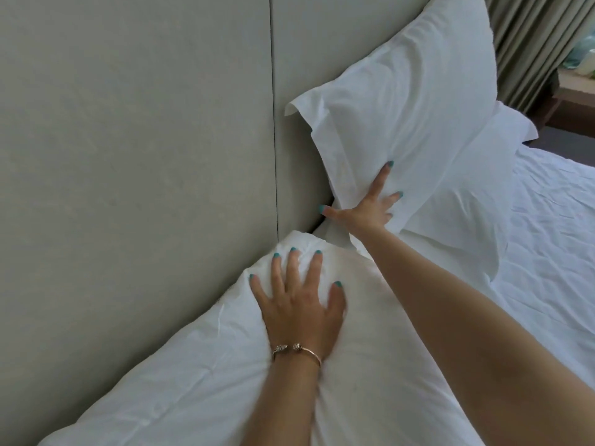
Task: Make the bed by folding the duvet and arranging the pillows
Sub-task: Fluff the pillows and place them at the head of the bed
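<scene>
A white pillow [402, 101] leans upright against the grey padded headboard [138, 156]. My right hand [367, 207] is spread against its lower corner, fingers straight and touching the fabric. A second white pillow [470, 201] lies flatter beneath and to the right of it. Nearer to me a third white pillow [199, 375] lies along the headboard. My left hand [302, 304], with a bracelet at the wrist, presses flat on its top end with fingers spread. White bedding [553, 252] covers the mattress on the right; I cannot tell duvet from sheet.
Grey-green curtains [541, 43] hang at the top right. Beside them stands a wooden bedside table [576, 88] with something pale green on it. A strip of dark floor shows past the bed's far edge.
</scene>
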Motion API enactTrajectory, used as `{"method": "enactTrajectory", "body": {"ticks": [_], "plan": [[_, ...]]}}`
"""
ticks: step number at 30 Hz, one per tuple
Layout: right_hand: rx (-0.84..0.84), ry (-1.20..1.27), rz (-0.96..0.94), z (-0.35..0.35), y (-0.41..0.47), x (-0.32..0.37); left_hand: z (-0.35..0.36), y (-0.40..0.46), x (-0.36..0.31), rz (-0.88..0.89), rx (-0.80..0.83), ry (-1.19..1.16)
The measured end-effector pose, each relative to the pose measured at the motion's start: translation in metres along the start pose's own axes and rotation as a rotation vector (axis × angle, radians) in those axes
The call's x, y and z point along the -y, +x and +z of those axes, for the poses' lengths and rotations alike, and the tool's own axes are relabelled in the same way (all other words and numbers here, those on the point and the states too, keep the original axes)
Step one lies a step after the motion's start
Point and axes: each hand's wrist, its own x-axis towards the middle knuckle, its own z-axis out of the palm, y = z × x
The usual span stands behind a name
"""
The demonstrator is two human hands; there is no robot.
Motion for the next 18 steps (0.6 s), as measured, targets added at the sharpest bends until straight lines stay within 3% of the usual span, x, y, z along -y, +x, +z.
{"method": "enactTrajectory", "body": {"ticks": [6, 10, 15, 18], "plan": [[-0.256, 0.113, 0.041, 0.009, 0.028, 0.007, 0.008, -0.007, 0.002, 0.032, -0.046, -0.013], [-0.302, 0.107, -0.138, -0.011, 0.048, 0.001, 0.018, -0.008, 0.005, 0.022, -0.07, -0.05], [-0.31, -0.224, -0.327, -0.054, 0.04, 0.016, 0.025, -0.004, 0.005, 0.01, -0.066, -0.062], [-0.325, -0.419, -0.421, -0.098, 0.022, 0.038, 0.018, 0.0, 0.002, -0.006, 0.025, -0.077]]}}
